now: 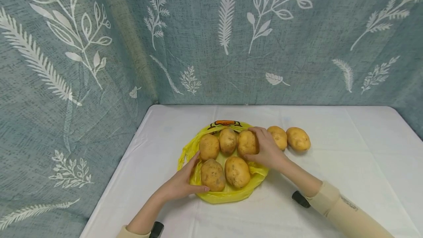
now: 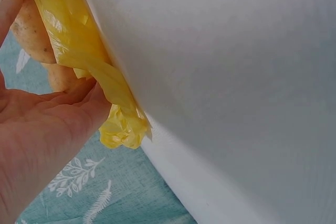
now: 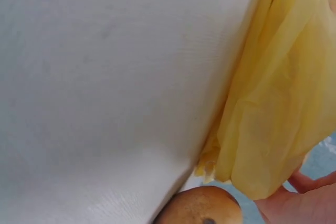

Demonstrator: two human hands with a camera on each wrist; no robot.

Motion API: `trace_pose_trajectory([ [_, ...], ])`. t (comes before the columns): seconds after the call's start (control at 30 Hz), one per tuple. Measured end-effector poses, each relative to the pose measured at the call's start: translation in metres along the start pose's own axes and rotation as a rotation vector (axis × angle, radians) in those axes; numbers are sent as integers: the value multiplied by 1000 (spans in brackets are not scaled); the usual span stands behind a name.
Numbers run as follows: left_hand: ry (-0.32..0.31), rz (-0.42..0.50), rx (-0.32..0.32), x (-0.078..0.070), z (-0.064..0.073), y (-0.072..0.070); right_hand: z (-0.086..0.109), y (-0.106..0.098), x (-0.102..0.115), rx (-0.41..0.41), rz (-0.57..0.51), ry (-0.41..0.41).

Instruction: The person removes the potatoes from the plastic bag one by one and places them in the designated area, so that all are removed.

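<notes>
A yellow plastic bag (image 1: pixel 228 197) lies spread on the table with its mouth up, holding several potatoes. My right hand (image 1: pixel 268 150) grips a potato (image 1: pixel 247 143) at the bag's back right, fingers over its far side and thumb at its near side. On the left, my other hand (image 1: pixel 180 183) reaches over the bag's rim. Its thumb touches the front-left potato (image 1: pixel 212 175), and its spread fingers rest along the bag's left side. Yellow film (image 2: pixel 68 24) lies beside that palm in the left wrist view. In the right wrist view, the bag (image 3: pixel 273 103) hides most of the right fingers.
Two loose potatoes, a nearer one (image 1: pixel 278 137) and a farther one (image 1: pixel 298 139), lie right of the bag. A white cloth (image 1: pixel 347 164) covers the table. Blue-green curtains (image 1: pixel 205 39) with white leaf prints hang behind and at the left.
</notes>
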State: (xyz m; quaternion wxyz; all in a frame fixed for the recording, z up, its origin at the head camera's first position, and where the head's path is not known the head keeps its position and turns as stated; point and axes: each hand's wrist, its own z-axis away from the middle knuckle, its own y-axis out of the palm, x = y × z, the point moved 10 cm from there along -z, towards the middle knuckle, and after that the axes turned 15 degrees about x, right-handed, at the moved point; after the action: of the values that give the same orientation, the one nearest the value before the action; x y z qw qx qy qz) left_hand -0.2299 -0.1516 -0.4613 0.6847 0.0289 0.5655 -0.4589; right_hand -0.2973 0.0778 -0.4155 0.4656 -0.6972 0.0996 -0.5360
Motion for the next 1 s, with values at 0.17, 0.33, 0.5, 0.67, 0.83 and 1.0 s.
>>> trace_pose_trajectory([
  [0.17, -3, 1, 3, 0, 0, 1, 5, -4, 1, -10, -25, 9],
  [0.33, -5, 2, 3, 1, -1, 0, 11, -12, 3, -28, -26, -2],
  [0.5, -4, -3, 5, 2, -1, 0, 17, -20, 5, -53, -18, -27],
  [0.67, -1, 0, 5, 1, -1, 1, 24, -24, 3, -54, -35, -7],
  [0.83, 1, 3, 7, 1, -1, 1, 33, -30, 1, -59, -53, 7],
  [1.0, 5, 7, 5, 0, -1, 1, 41, -34, -6, -56, -78, 21],
])
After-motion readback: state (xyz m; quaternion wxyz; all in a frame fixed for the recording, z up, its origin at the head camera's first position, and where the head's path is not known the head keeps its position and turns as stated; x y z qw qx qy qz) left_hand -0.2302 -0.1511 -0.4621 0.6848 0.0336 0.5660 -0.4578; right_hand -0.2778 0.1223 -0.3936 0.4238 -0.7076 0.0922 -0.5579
